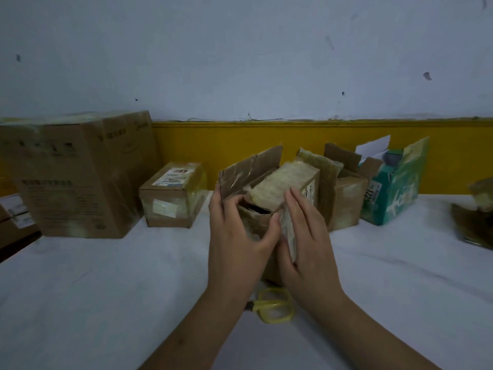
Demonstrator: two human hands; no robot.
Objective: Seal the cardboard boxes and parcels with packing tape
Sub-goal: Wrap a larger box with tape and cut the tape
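Observation:
A small cardboard box [269, 188] stands in the middle of the white table, its left flap [250, 166] raised and its taped right flap folded over the top. My left hand [237, 236] grips the box's near left corner, thumb across the front flap. My right hand [306, 236] lies flat against the box's right front side, fingers spread over old tape. Yellow-handled scissors [274, 305] lie on the table just under my wrists, partly hidden. No tape roll is in view.
A large taped carton [77, 174] stands at the left, a small sealed parcel [173, 196] beside it. Behind right are an open brown box [344, 193] and a green box [397, 185]. Another parcel [477, 214] sits at the right edge. A yellow wall strip [240, 142] backs the table [106, 289].

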